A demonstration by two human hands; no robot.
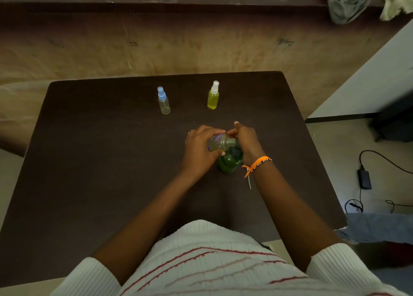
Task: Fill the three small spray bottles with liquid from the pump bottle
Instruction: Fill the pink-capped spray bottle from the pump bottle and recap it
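The pump bottle, a round green plastic bottle full of dark green liquid (230, 162), stands on the dark brown rectangular table (100, 161), a little right of the table's middle and close in front of me. My right hand (245, 142), with an orange thread bracelet (254, 165) at the wrist, curls over the top of it, fingers wrapped round the pump head, which is hidden beneath them. My left hand (197, 149) grips a small clear plastic spray bottle with purple markings (220, 142), tilted on its side so that its open end touches the pump bottle's top; pale liquid shows inside. Farther back on the table, well apart from my hands, two more small bottles stand upright: a clear one with a light blue spray cap (164, 100) on the left, and a yellow-filled one with a white spray cap (213, 95) on the right.
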